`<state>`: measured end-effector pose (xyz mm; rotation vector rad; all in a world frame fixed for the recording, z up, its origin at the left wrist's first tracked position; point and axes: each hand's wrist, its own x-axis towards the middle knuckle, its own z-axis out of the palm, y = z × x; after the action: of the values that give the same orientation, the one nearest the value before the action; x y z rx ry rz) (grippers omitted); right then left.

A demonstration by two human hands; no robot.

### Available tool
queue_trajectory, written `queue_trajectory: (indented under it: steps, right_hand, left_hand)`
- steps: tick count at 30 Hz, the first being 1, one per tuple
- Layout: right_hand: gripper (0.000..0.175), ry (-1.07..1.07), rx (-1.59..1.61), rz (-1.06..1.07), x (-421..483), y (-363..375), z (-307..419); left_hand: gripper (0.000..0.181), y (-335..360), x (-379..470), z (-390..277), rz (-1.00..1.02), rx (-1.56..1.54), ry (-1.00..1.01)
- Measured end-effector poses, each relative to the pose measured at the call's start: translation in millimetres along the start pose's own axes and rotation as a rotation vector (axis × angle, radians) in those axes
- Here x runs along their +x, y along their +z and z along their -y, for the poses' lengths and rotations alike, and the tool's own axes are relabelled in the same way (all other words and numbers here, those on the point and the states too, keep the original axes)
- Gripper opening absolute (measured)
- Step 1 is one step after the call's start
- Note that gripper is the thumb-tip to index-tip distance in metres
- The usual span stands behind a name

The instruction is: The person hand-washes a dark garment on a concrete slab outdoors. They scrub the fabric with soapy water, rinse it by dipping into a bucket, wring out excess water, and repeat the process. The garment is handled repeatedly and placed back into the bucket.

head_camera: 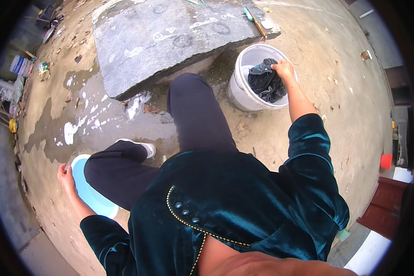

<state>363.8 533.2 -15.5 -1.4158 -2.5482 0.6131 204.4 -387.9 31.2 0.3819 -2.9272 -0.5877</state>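
Observation:
My right hand (283, 69) grips a bunched dark garment (267, 82) by its upper edge. Most of that cloth lies inside a white plastic bucket (241, 84), below my fingers. At the far left, my left hand (66, 177) is beside the rim of a light blue plastic basin (93, 193), with thumb and fingers apart and nothing seen between them. Whether it touches the rim is hard to tell. My bent leg hides part of the basin. A scrub brush (254, 21) with a brown handle and turquoise bristles lies on the stone slab (151, 45), above the bucket.
Beside the brush is a white piece (267, 23), perhaps soap. Foam and water wet the concrete ground (124, 117) left of the slab. Along the left wall stand a paint bucket (20, 65) and clutter. A red bucket (386, 161) stands at the far right.

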Motion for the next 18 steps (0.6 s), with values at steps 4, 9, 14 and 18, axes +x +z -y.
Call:
queue_trajectory:
  steps: [4,9,14,18]
  right_hand:
    - [0.043,0.020,-0.179,0.209,17.4,42.6,-47.2]
    - [0.093,-0.220,-0.647,0.491,23.4,77.1,-46.9]
    - [0.122,-0.248,-0.882,0.921,-4.1,138.3,-47.4]
    - [0.096,-0.240,-0.883,0.998,6.1,192.9,-62.5]
  left_hand:
    - [0.038,-25.7,-20.6,28.4,0.030,0.048,-0.080]
    - [0.039,-64.0,-48.4,61.2,0.047,0.064,-0.193]
    - [0.038,-77.0,-50.2,-2.7,0.042,0.215,-0.138]
    - [0.033,-50.4,-26.0,-101.2,-0.018,0.439,0.093]
